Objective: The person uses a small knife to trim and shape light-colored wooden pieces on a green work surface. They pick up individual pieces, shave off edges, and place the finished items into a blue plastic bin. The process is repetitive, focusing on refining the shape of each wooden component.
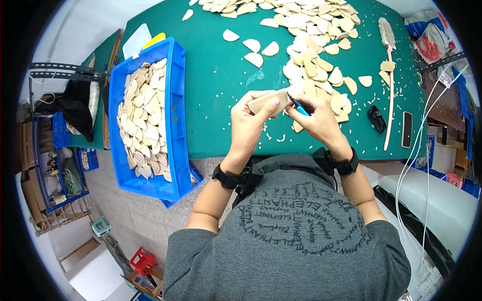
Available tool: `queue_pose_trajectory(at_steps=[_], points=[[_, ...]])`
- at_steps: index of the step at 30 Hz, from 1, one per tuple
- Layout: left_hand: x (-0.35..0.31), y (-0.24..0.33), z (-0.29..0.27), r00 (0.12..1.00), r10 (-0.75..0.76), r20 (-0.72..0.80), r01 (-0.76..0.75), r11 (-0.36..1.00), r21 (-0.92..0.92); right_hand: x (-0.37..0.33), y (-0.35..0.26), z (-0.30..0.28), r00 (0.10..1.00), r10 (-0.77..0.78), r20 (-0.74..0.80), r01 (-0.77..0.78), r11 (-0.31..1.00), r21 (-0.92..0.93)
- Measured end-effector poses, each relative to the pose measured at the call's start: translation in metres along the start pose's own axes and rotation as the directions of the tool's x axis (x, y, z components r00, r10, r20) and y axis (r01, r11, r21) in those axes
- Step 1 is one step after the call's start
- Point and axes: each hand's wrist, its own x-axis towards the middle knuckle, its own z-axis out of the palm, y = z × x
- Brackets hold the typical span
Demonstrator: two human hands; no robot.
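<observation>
My left hand (246, 123) is closed on a flat beige half-round pad (264, 102), thumb on its face and fingers behind. Held in my right hand (321, 122) is a small blue-handled tool (301, 109) with a dark, narrow tip. That tip meets the right edge of the pad; its exact kind is too small to make out. Just beyond my right hand lies a long heap of similar half-round pads (309, 55), spread across the green table (216, 90). Small pale scraps are scattered below and around both hands.
A blue crate (174, 100) filled with the same pads stands to the left. On the right lie a long-handled duster (390, 95), a black clip-like object (376, 119) and a phone (406, 129). White cables (412, 145) hang at the far right. A red stool (143, 261) is on the floor.
</observation>
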Motion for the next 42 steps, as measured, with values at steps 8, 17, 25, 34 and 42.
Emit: queue_pose_trajectory(at_steps=[8,17,25,34,42], points=[[-0.001,0.000,-0.002,1.000,-0.010,-0.003,0.010,0.998,0.063,0.002,0.006,0.000,1.000,0.003,0.019,-0.002,0.999,-0.046],[0.002,-0.003,-0.022,0.991,-0.055,-0.120,0.048,0.997,-0.062,0.007,-0.003,0.000,0.989,0.148,0.001,-0.146,0.979,0.142],[0.056,0.023,-0.193,0.676,0.111,-0.729,-0.405,0.882,-0.241,-0.009,0.023,-0.027,0.967,0.240,-0.089,-0.222,0.959,0.177],[0.104,-0.177,0.005,0.983,0.151,0.101,-0.162,0.484,0.860,-0.027,0.036,-0.038,0.946,0.282,-0.160,-0.272,0.959,0.082],[0.090,-0.120,-0.007,0.967,-0.192,0.166,0.120,0.923,0.367,-0.033,0.033,-0.042,0.940,0.288,-0.183,-0.298,0.954,-0.029]])
